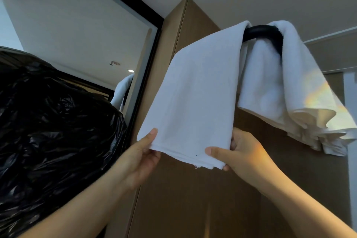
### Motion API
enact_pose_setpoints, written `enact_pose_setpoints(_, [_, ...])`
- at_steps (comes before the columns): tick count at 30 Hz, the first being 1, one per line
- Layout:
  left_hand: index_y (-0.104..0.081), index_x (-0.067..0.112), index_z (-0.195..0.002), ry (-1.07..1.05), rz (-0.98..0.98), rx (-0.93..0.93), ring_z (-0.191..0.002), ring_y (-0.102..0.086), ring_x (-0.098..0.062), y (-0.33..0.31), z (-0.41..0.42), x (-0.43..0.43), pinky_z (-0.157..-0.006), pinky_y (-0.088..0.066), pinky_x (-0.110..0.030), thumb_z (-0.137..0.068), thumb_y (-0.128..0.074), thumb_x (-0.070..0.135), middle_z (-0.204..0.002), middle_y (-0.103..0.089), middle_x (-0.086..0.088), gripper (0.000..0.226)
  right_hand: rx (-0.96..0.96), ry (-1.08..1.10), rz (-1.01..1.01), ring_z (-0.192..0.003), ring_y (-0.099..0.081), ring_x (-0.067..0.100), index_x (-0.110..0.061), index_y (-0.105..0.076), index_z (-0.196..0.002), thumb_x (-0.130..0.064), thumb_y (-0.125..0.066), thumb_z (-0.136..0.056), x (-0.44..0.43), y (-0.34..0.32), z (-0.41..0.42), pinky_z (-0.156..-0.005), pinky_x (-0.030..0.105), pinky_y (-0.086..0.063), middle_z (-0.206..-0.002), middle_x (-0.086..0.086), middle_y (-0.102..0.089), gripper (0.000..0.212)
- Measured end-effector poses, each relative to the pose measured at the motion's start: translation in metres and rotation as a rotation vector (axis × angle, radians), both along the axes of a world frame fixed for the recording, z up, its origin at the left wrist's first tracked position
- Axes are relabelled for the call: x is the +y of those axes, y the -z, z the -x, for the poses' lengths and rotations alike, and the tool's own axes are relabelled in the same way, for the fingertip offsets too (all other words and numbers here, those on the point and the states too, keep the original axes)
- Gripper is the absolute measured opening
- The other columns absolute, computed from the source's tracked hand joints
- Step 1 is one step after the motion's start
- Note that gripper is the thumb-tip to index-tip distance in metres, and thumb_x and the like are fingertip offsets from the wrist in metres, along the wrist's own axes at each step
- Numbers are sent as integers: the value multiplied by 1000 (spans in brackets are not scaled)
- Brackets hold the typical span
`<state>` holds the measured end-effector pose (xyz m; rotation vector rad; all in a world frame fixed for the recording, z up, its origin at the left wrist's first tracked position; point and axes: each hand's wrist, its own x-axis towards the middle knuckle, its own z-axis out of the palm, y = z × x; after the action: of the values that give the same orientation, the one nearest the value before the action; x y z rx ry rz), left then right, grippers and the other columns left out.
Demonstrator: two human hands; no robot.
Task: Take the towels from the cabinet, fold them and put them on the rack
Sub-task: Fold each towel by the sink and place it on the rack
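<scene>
The folded white terry towel [193,92] hangs over the left end of the black curved rack bar [264,32]. Its upper fold lies on the bar and its layered lower edge hangs free in front of the brown wooden cabinet [193,199].

Hand state:
- The left hand [141,158] pinches the lower left corner of this towel. The thumb lies on the front face and the fingers are curled behind it.
- The right hand [243,152] pinches the lower right corner. The thumb presses the front face near the hem and the fingers wrap round the towel's right edge.
- The two hands are apart, one at each lower corner, and the hem runs between them.

A second white towel, loosely bunched [301,75], is draped over the right end of the same bar. Its ruffled lower edge hangs lower on the right side. A bare stretch of bar shows between the two towels at the top.

A glossy black plastic bag [48,121] fills the lower left of the view. Above it stands a black-framed mirror [77,25], which reflects part of a white towel.
</scene>
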<state>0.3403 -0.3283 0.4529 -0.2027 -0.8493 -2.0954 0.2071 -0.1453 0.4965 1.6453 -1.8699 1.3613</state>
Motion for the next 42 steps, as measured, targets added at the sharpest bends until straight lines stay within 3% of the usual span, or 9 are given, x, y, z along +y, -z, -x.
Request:
enact_pose_setpoints(6, [-55,7,-127,91,-68,-87,-108,-65,-34,5,20,34,-77,-56,-47,-100,-40,47,-119,-67,-18,51,35,53,26,-70,-64,1,-31,-62,-105,-28,-74,-85,-3,4,-3,-52,7,-44,-88,-14,-70,23])
enact_pose_setpoints(14, [-50,-1,-128,-33,-97,-80,-107,-63,-39,-16,25,13,-73,-53,-53,-106,-30,23,-120,-65,-22,38,78,45,-26,-85,-67,2,-35,-61,-107,-42,-71,-85,-2,10,0,-68,20,-57,-101,-18,-69,24])
enact_pose_setpoints(17, [-53,1,-117,-206,-74,-132,-94,-65,-30,-16,29,2,-80,-51,-48,-106,-32,16,-109,-67,-14,29,54,38,-39,-87,-65,-5,-36,-62,-111,-63,-70,-74,7,9,9,-71,16,-55,-99,-19,-69,47])
enact_pose_setpoints(20, [-49,3,-131,-297,-68,-164,-108,-61,-30,-19,33,-7,-95,-48,-50,-106,-35,14,-129,-60,-14,31,-30,-16,-25,-92,-67,-2,-39,-56,-125,-81,-62,-58,9,9,5,-77,21,-58,-106,-21,-67,80])
enact_pose_setpoints(23, [-46,6,-133,-286,-78,-165,-96,-64,-27,-16,35,-8,-84,-51,-48,-105,-36,15,-130,-60,-14,31,-107,-90,48,-95,-68,2,-31,-52,-136,-81,-61,-55,-1,2,-4,-81,28,-60,-112,-18,-66,96])
enact_pose_setpoints(29, [-56,0,-121,-181,-6,-152,-88,-73,-26,-2,30,-9,-68,-61,-41,-104,-42,17,-108,-72,-14,28,-83,-193,157,-61,-65,-2,-27,-70,-96,-29,-65,-93,-16,-23,-9,-50,13,-48,-92,-14,-75,6])
enact_pose_setpoints(37, [-65,1,-105,-257,149,-346,-85,-74,-23,6,5,-11,-68,-60,-34,-96,-59,28,-95,-75,-11,28,-71,-181,172,-51,-60,2,-18,-69,-91,-21,-65,-92,-24,-27,-7,-49,12,-48,-85,-3,-74,5])
enact_pose_setpoints(40, [-53,2,-82,-659,359,-621,-65,-59,-14,16,-3,-3,-65,-50,-24,-86,-62,51,-70,-60,-1,50,-60,-198,183,-60,-66,1,-23,-69,-86,-18,-66,-92,-24,-29,-9,-50,10,-47,-78,-11,-74,8])
enact_pose_setpoints(42, [-50,13,-92,-1132,546,-657,-72,-55,-7,26,-10,8,-64,-41,-17,-79,-64,60,-85,-59,5,50,-43,-199,172,-62,-67,1,-27,-68,-84,-19,-67,-91,-24,-29,-10,-50,9,-47,-75,-18,-73,11])
